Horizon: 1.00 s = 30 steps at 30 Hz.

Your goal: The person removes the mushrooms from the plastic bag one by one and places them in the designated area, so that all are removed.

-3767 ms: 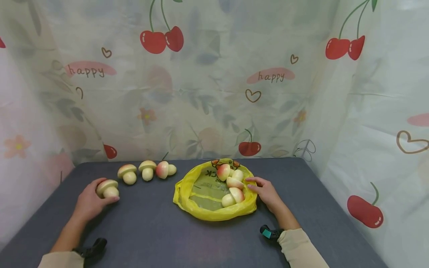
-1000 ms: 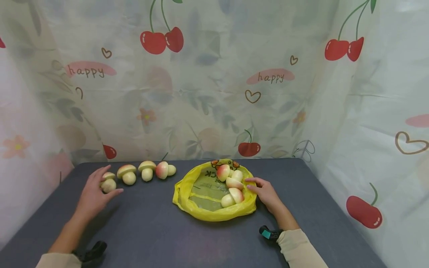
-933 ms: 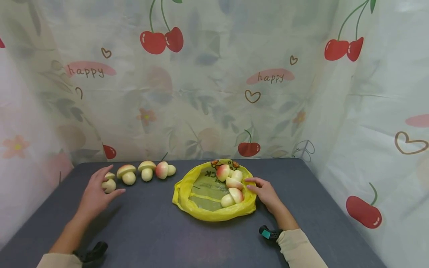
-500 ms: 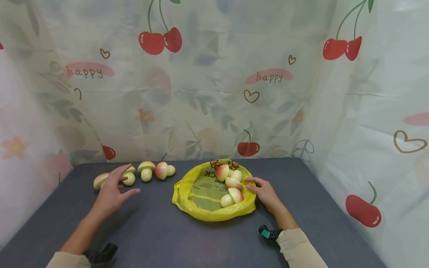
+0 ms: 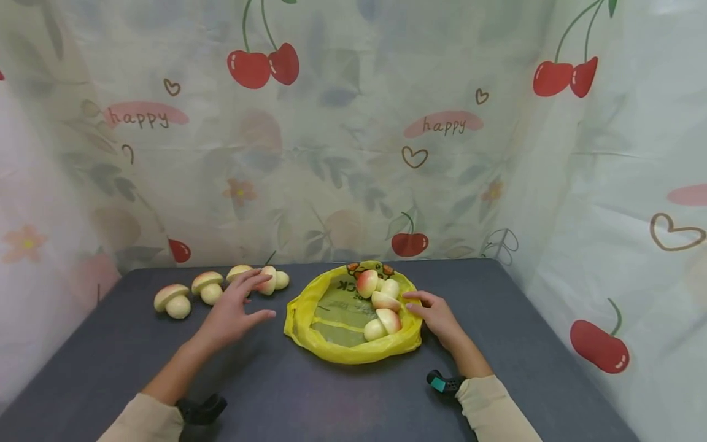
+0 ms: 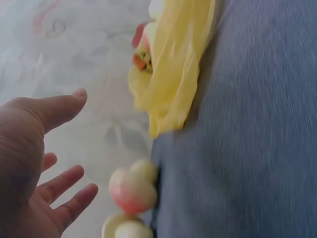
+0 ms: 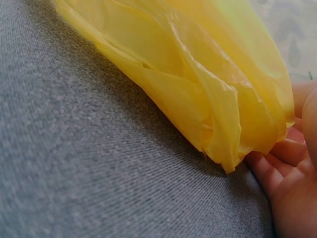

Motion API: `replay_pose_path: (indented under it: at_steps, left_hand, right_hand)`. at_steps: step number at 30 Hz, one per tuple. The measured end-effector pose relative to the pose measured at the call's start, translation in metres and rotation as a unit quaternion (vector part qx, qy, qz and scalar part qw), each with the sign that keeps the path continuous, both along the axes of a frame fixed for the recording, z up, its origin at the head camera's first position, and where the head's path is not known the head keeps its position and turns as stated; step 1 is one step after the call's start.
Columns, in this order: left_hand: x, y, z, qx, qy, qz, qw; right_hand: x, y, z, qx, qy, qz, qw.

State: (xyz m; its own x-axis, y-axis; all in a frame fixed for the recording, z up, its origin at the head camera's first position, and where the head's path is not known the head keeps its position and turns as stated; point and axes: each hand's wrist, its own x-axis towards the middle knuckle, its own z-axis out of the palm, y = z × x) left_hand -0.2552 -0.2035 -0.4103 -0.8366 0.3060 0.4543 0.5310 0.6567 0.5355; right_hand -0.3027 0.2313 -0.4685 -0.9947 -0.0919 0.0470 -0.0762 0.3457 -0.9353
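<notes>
My left hand (image 5: pixel 227 316) hovers over the table with thumb and fingers spread and nothing in its grasp. Its fingertips overlap a mushroom with a pink-flushed cap (image 5: pixel 280 280) in the head view. Another pale mushroom (image 5: pixel 236 271) is partly hidden behind that hand. To its left stand a brown-capped mushroom (image 5: pixel 207 287) and a similar mushroom (image 5: pixel 173 302). My right hand (image 5: pixel 440 319) holds the right rim of a yellow plastic bag (image 5: pixel 342 355), fingers behind the plastic in the right wrist view. Three mushrooms lie inside the bag, one a pink-capped mushroom (image 5: pixel 367 284).
A dark grey cloth-covered table (image 5: pixel 331 405) spreads beneath everything. Behind it and at the sides hangs a pale curtain (image 5: pixel 342 153) printed with cherries and hearts. Black wrist straps (image 5: pixel 201 410) sit at both cuffs.
My left hand has let go of the leftmost mushroom, which now stands by the others, and has moved right along the row. My right hand and the bag stay in place.
</notes>
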Motion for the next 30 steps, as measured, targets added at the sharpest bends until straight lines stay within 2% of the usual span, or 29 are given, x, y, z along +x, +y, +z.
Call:
replay_pose_path:
  at_steps: [5,10,17,24,27,30]
  left_hand:
    - [-0.002,0.024,0.001,-0.005,-0.002,-0.044,0.999]
    - [-0.002,0.05,0.001,-0.032,0.007,-0.064,0.9974]
    - [-0.007,0.08,0.004,-0.054,-0.034,-0.1,0.9929]
    - [-0.02,0.104,0.009,-0.094,-0.062,-0.13,0.985]
    - [-0.025,0.113,0.013,-0.092,-0.079,-0.141,0.9825]
    - [-0.03,0.121,0.014,-0.081,-0.091,-0.162,0.9792]
  right_hand:
    - [0.0,-0.001,0.001,0.002,-0.005,-0.002,1.0]
    - [0.003,-0.002,0.006,-0.004,-0.01,0.001,1.0]
    - [0.025,-0.011,0.034,0.0,-0.009,0.013,1.0]
    - [0.001,-0.001,0.002,-0.005,-0.007,-0.002,1.0]
    - [0.003,-0.002,0.004,-0.004,-0.009,-0.002,1.0]
    - [0.009,-0.004,0.013,-0.007,-0.01,0.004,1.0]
